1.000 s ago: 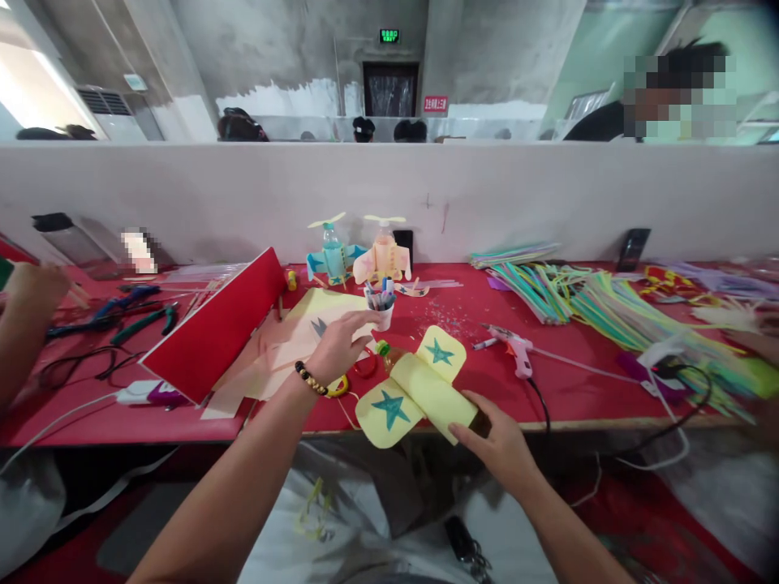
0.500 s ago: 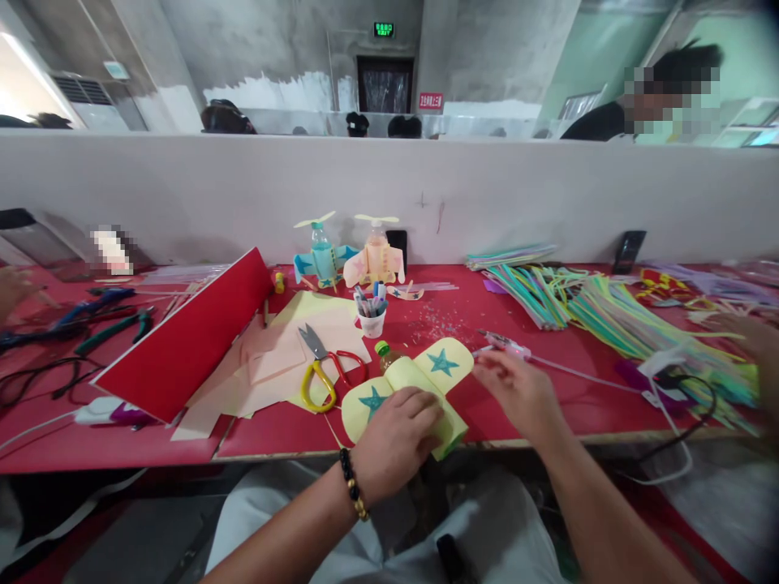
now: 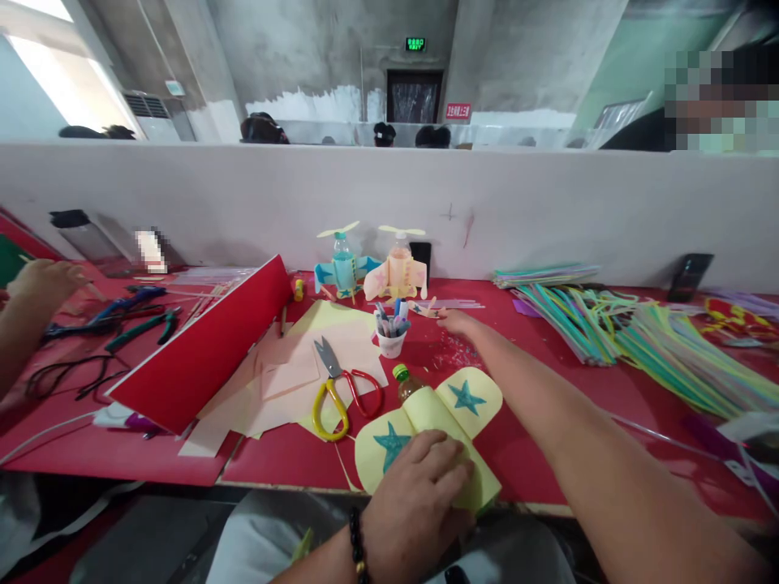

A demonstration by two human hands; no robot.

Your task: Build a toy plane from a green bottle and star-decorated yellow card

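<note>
My left hand [image 3: 419, 484] is wrapped over the lower body of a yellow paper airplane [image 3: 431, 412], holding it at the table's front edge. The airplane has a blue-green star on each wing, and a bottle with a green cap [image 3: 400, 372] sticks out of its top. My right hand [image 3: 458, 322] stretches far forward past the right wing. Its fingertips pinch the right end of a small paper piece with dark stars [image 3: 424, 311], behind a cup of markers [image 3: 390, 344]. Scissors with yellow and red handles [image 3: 332, 369] lie left of the airplane.
Two finished-looking bottle airplanes, one blue [image 3: 344, 274] and one pink [image 3: 398, 269], stand by the partition. A red board [image 3: 210, 345] leans at the left over paper sheets [image 3: 277, 365]. Bundles of coloured strips [image 3: 565, 320] lie right. Another person's hand [image 3: 45, 280] is at far left.
My right hand has moved forward and left, from beside the right wing to the small star-marked paper piece. My left hand stays on the airplane. The camera view has shifted.
</note>
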